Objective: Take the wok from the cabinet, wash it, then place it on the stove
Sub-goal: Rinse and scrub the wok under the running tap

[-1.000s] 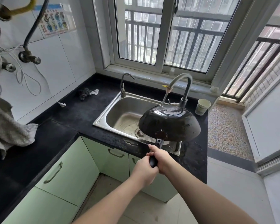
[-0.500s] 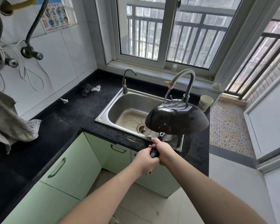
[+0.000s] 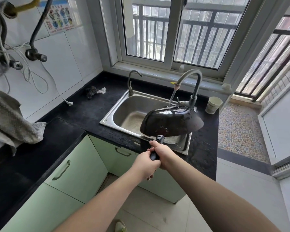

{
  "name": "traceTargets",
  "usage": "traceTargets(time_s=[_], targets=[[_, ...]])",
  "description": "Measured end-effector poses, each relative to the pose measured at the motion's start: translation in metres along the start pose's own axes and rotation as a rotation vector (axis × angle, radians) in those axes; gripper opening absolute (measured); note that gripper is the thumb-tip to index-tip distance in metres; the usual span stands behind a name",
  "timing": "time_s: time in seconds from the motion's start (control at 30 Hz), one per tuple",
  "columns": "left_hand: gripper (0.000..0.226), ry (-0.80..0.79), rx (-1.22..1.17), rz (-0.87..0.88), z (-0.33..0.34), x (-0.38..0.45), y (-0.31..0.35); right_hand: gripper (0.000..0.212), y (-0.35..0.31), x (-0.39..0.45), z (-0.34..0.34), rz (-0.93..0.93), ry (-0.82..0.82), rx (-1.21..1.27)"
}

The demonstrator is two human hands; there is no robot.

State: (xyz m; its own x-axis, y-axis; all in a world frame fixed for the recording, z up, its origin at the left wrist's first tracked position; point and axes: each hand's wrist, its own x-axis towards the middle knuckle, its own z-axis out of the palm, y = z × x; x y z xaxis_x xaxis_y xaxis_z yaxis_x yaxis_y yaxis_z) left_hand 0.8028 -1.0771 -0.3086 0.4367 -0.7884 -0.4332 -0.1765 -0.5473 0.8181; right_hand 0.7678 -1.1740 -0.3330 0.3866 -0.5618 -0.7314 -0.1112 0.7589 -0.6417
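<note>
One black round-bottomed metal wok [image 3: 171,122] — gripped by two bare hands, left [image 3: 145,164] and right [image 3: 162,152]. One stainless steel sink [image 3: 124,111], two curved grey metal taps [image 3: 193,84] [image 3: 131,84], one pale paper cup [image 3: 213,104] — and one crumpled grey cloth [image 3: 10,121].

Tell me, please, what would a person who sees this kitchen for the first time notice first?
Most striking is the dark wok, held upside down over the right part of the steel sink, with water from the tall curved faucet running onto its back. Both hands grip its black handle at the counter's front edge, the left hand nearer the person, the right hand closer to the wok. A paper cup stands on the black counter to the right of the faucet.
</note>
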Motion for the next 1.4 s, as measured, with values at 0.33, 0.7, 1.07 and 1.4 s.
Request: traceTargets(time_s=[0.33,0.7,1.07,1.4], targets=[[0.038,0.105,0.070,-0.101,-0.009,-0.005,0.004,0.034,0.000,-0.010,0.015,0.084,-0.148,0.071],[0.033,0.114,0.150,-0.176,-0.036,0.034,0.005,0.040,-0.010,0.019,0.039,0.164,-0.186,0.115],[0.063,0.001,0.078,-0.190,-0.077,0.101,0.010,0.050,-0.042,0.059,0.079,0.200,-0.057,-0.130],[0.017,-0.108,0.011,-0.289,-0.107,0.138,0.033,0.042,-0.057,0.084,0.093,0.220,-0.116,-0.071]])
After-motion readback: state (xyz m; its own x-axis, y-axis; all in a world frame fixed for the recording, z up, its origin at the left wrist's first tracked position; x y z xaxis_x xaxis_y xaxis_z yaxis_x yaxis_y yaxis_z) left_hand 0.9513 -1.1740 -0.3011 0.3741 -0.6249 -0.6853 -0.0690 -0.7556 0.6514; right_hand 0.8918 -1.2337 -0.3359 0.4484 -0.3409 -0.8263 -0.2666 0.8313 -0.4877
